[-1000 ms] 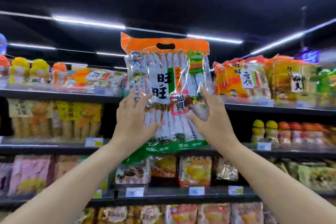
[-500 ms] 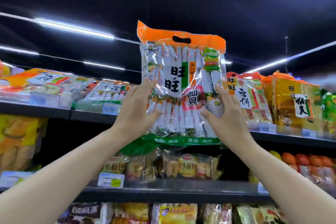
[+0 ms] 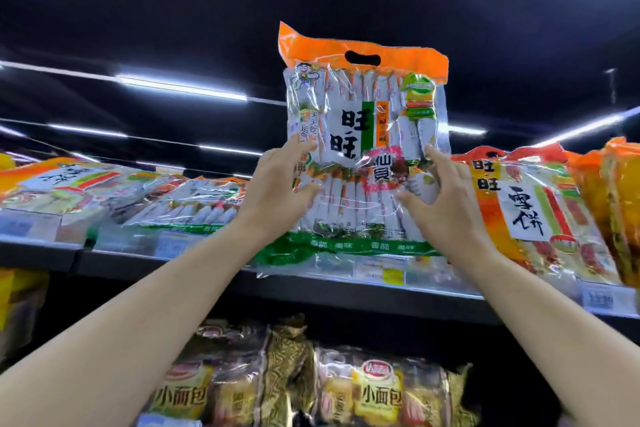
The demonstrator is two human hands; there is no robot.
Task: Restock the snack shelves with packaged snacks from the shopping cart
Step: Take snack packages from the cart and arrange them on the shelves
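top shelf point(image 3: 346, 291) | left: flat snack bags point(image 3: 194, 204) | right: leaning cracker bags point(image 3: 526, 204) | lower shelf: bread packs point(image 3: 377, 392)

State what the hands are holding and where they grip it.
Both hands, left hand and right hand, hold the upright rice cracker bag at its lower middle, one on each side.

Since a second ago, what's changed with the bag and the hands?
The rice cracker bag has been lifted from the middle-shelf level up to the top shelf, its bottom edge now at the shelf lip. The view has tilted up with it. Unchanged: the left hand and right hand still hold it upright by its sides, orange handle on top.
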